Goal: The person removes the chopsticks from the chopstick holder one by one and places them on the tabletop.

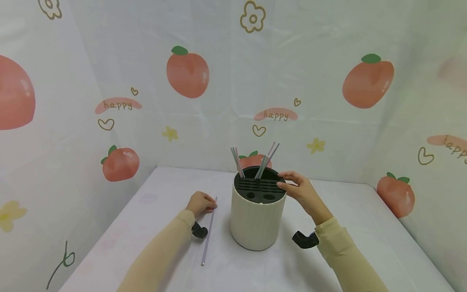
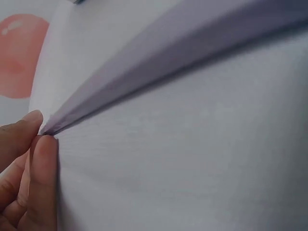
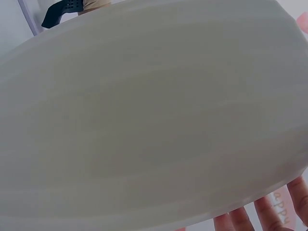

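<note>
My left hand [image 1: 201, 202] pinches a slim purple pencil [image 1: 209, 237] with flat sides, near its far end, between thumb and finger. In the left wrist view the same purple pencil [image 2: 144, 67] runs from the fingertips towards the upper right, low over the white surface. Right of it stands a cream round pen holder [image 1: 255, 223] with a black slotted top. My right hand [image 1: 302, 194] holds the right side of that holder's rim, thumb and fingers over the edge. The holder's pale wall [image 3: 154, 120] fills most of the right wrist view, hiding much of the hand.
Several pastel sticks [image 1: 262, 166] stand in the holder's back compartment, leaning in two groups. The black top [image 1: 259, 198] has slots and round holes in front. Behind the white table [image 1: 175, 178] hangs a fruit-printed cloth [image 1: 226, 109]. A black wrist device [image 1: 199, 231] sits at each cuff.
</note>
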`<action>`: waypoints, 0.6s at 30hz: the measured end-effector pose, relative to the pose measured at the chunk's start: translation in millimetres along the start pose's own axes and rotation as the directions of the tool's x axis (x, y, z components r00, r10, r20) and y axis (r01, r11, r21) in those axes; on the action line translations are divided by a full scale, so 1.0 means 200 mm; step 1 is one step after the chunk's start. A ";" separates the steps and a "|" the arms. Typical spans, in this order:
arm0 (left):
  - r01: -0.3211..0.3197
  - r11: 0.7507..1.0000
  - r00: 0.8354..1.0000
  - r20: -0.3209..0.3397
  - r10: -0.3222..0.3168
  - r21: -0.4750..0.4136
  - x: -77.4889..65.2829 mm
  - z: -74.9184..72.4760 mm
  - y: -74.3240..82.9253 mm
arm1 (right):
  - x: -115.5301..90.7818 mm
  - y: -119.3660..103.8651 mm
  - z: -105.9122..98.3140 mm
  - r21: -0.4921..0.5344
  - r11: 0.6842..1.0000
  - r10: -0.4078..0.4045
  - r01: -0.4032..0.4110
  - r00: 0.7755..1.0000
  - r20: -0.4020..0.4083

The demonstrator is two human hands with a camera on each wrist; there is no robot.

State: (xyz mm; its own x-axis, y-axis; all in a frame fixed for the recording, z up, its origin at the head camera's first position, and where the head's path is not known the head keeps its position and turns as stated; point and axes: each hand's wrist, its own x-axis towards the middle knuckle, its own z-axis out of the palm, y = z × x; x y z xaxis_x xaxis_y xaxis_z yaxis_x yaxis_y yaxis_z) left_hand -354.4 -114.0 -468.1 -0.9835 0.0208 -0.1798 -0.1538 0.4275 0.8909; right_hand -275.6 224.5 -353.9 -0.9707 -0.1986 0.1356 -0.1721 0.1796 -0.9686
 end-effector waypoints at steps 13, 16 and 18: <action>-0.271 0.908 0.953 0.042 0.299 -0.320 -0.11 -0.23 0.45 | -0.01 0.00 -0.01 -0.011 1.000 0.005 -0.005 1.000 -0.003; -0.357 0.856 0.918 0.029 0.395 -0.375 -0.19 -0.26 0.60 | -0.01 0.00 -0.01 0.006 1.000 0.003 -0.003 1.000 -0.003; -0.403 0.826 0.894 0.024 0.447 -0.394 -0.24 -0.26 0.68 | 0.00 0.00 0.00 0.017 1.000 0.001 -0.001 1.000 0.002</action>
State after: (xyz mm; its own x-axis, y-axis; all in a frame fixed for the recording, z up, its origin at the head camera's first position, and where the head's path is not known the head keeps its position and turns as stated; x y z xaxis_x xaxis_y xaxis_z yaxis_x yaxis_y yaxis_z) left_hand -333.9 -103.8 -316.3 -0.9459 0.2312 0.2275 0.2312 -0.0113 0.9728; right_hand -275.5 225.4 -354.6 -0.9705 -0.2003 0.1340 -0.1680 0.1636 -0.9721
